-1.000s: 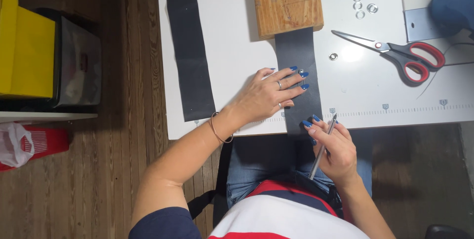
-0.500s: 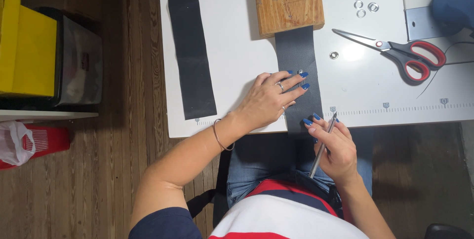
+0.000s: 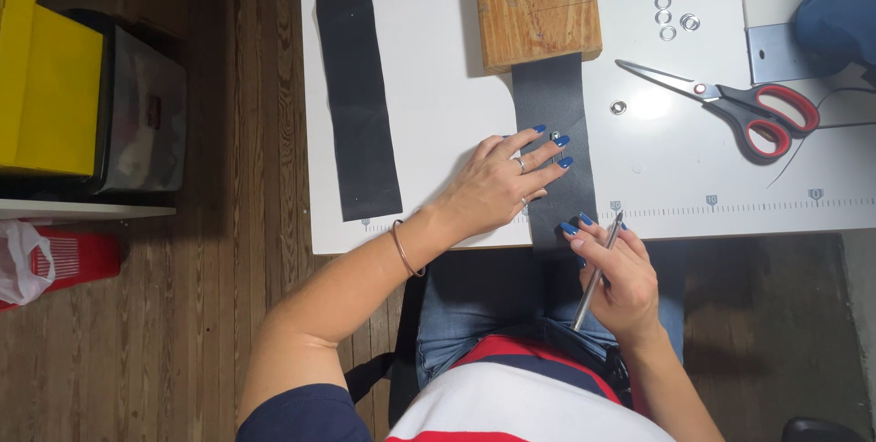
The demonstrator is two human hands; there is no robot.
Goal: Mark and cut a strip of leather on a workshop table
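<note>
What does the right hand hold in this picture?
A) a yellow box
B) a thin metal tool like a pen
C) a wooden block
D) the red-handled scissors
B: the right hand grips a thin metal tool at the table edge, while the scissors lie untouched on the white table.

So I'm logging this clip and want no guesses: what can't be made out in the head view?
- The dark strip: its far end lies under the wooden block, its near end behind the right hand.
- The tip of the metal tool: too thin to tell its kind.
- The small rings: too small for detail.
- The blue thing: cut off by the right edge.
- The left hand hides what its fingertips press.
</note>
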